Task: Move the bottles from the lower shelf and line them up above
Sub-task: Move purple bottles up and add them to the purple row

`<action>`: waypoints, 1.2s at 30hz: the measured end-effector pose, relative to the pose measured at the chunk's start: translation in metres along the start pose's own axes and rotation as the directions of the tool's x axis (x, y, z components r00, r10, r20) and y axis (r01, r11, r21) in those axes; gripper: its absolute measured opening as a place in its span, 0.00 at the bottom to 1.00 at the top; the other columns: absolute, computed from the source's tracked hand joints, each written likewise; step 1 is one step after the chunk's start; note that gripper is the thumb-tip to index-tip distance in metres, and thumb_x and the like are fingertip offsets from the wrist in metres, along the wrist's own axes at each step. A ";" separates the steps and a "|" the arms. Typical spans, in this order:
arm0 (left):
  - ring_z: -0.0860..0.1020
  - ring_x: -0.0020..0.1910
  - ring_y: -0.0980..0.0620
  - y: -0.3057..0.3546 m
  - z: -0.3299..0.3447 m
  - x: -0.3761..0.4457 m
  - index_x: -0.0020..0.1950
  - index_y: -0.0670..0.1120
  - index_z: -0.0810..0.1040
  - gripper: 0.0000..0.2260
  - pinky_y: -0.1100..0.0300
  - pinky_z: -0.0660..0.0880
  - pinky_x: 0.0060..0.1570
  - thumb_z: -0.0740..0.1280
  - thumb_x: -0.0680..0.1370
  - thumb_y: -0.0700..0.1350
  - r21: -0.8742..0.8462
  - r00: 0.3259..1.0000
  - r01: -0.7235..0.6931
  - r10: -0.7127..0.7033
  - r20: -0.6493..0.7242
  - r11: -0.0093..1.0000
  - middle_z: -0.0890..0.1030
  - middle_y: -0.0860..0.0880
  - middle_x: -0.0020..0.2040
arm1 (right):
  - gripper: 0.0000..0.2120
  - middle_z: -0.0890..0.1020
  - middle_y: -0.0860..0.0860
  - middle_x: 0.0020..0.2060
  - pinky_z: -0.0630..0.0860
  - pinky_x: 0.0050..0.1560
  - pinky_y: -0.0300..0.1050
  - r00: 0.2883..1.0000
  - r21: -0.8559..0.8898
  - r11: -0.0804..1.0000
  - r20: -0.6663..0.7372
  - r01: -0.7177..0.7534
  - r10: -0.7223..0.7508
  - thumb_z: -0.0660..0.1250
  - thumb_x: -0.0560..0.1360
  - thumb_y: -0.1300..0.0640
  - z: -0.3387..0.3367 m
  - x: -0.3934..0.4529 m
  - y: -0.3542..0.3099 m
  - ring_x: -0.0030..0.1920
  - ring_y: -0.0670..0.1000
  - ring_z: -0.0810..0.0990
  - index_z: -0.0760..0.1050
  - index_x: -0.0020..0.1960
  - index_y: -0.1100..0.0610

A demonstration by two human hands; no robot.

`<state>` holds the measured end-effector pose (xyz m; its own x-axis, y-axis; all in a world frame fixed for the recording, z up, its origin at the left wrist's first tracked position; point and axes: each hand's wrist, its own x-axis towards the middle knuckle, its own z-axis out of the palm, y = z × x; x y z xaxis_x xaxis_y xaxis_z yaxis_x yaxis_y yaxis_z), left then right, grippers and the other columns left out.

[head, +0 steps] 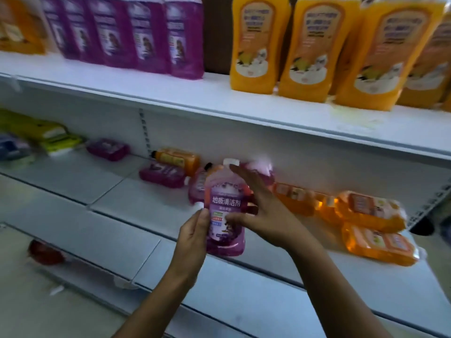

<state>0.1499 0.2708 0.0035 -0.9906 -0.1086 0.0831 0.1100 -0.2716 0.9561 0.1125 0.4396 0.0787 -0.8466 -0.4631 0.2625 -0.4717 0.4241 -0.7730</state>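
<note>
While upright, purple bottle (225, 211) sits between left hand (192, 237), right hand (262, 213).

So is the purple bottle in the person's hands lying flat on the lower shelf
No, the purple bottle is held upright in front of the lower shelf, gripped by the left hand with the right hand against it.

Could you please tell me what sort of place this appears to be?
Probably a shop aisle: white metal shelving, rows of identical purple bottles and orange bottles facing out, more floor-cleaner bottles lying below.
</note>
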 end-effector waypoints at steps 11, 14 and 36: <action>0.84 0.51 0.45 0.053 -0.114 -0.011 0.57 0.53 0.81 0.19 0.56 0.81 0.43 0.63 0.76 0.64 0.093 0.978 -0.118 0.132 -0.162 0.989 0.85 0.45 0.51 | 0.38 0.66 0.38 0.71 0.78 0.62 0.41 0.986 0.095 0.986 0.078 0.140 -0.147 0.74 0.74 0.53 0.099 0.072 -0.072 0.68 0.40 0.72 0.57 0.74 0.32; 0.84 0.52 0.46 0.076 -0.158 -0.014 0.59 0.58 0.80 0.21 0.56 0.81 0.45 0.70 0.71 0.66 0.124 0.970 -0.160 0.179 -0.166 0.979 0.85 0.47 0.54 | 0.38 0.60 0.38 0.75 0.72 0.70 0.54 0.966 0.085 0.972 0.124 0.218 -0.227 0.74 0.75 0.52 0.131 0.094 -0.106 0.75 0.44 0.64 0.56 0.75 0.33; 0.75 0.61 0.69 0.287 -0.345 0.072 0.76 0.69 0.38 0.50 0.69 0.76 0.55 0.75 0.70 0.57 0.485 0.797 -0.604 0.482 0.364 0.632 0.65 0.76 0.66 | 0.37 0.71 0.45 0.67 0.83 0.51 0.43 0.856 0.010 0.871 -0.190 0.492 -0.481 0.79 0.70 0.62 0.207 0.243 -0.307 0.63 0.50 0.77 0.68 0.73 0.45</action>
<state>0.1386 -0.1450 0.1873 -0.7660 0.1305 0.6295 0.6285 0.3583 0.6904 0.1027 0.0355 0.2607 -0.5441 -0.4528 0.7063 -0.8247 0.1340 -0.5494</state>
